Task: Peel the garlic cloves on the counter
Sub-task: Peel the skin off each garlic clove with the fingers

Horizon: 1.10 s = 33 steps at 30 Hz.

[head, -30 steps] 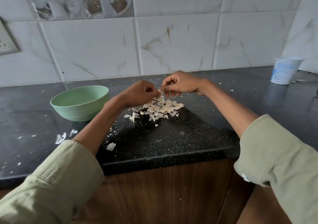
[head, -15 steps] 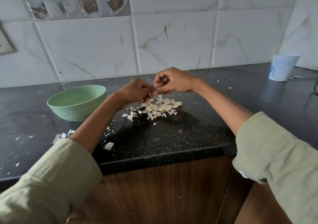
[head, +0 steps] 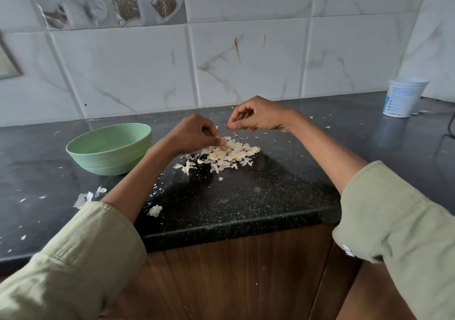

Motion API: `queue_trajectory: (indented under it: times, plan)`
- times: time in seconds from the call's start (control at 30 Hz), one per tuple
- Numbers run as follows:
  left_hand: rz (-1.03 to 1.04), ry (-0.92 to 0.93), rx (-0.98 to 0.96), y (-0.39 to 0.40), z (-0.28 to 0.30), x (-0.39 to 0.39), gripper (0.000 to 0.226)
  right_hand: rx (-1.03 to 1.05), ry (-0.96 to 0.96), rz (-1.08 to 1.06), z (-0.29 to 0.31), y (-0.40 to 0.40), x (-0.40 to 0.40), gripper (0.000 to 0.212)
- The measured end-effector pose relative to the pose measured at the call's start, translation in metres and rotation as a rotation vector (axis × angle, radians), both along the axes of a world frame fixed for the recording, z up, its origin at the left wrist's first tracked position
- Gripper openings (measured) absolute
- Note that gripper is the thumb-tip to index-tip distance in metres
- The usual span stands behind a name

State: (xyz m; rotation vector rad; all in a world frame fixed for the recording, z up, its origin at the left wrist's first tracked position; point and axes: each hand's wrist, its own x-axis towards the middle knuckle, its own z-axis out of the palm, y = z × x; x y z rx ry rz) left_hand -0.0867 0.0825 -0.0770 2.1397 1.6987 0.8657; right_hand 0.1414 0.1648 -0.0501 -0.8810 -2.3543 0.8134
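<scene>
Separating now after being pressed together a moment ago, the left hand (head: 194, 132) is hanging low over the pile of garlic skins and cloves (head: 227, 153) on the desk (head: 246, 196), its fingers (head: 222, 141) pinching something small, probably a clove. The right hand (head: 256, 115) is rising beside it, its curled fingers (head: 232, 125) pinching what looks like a thin strip of skin. I judge one piece is just coming off, and the green bowl (head: 109, 150) is waiting near on the left.

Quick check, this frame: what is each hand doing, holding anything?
Left hand: fingers curled, pinching something small over the garlic pile; likely a clove, mostly hidden.
Right hand: thumb and fingers pinched together, raised; any skin held is too small to tell.
</scene>
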Motion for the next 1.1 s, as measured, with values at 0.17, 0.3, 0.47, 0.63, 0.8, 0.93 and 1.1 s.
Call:
queue_trajectory:
  times: [0.17,0.3,0.47,0.63,0.8,0.93,1.1]
  plan:
    - [0.043,0.033,0.077,0.004,0.001,0.001,0.021,-0.149,0.082,0.015,-0.001,0.002,0.0,0.022]
    - [0.038,0.024,0.106,0.003,0.001,0.002,0.013,-0.251,0.144,0.068,0.002,-0.002,-0.002,0.025]
    - [0.009,-0.128,0.199,-0.002,0.005,0.008,0.017,-0.307,0.201,0.11,0.003,-0.005,-0.003,0.034]
    - [0.0,-0.176,0.248,-0.006,0.006,0.013,0.024,-0.29,0.209,0.133,0.003,-0.006,-0.003,0.037]
    - [-0.007,-0.199,0.276,-0.007,0.008,0.014,0.025,-0.268,0.237,0.137,0.005,-0.007,-0.002,0.03]
    - [-0.009,-0.231,0.289,-0.005,0.009,0.01,0.02,-0.201,0.218,0.041,0.008,-0.006,-0.001,0.033]
    - [0.014,-0.256,0.307,-0.006,0.01,0.009,0.018,-0.086,0.118,0.046,0.006,-0.003,0.001,0.03]
